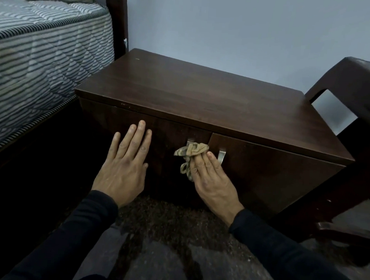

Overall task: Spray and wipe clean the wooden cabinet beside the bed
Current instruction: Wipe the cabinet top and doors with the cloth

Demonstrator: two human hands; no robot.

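The dark wooden cabinet [204, 93] stands low against the wall, with two front doors and metal handles [221, 157]. My left hand [126, 164] lies flat with fingers spread on the left door. My right hand [210, 178] presses a crumpled tan patterned cloth [189, 155] against the left door's inner edge, over its handle. No spray bottle is in view.
A bed with a striped mattress [39, 61] and dark frame stands close on the left. A dark wooden chair [359, 111] sits tight against the cabinet's right side. Speckled carpet [174, 225] lies below, with my knees at the bottom edge.
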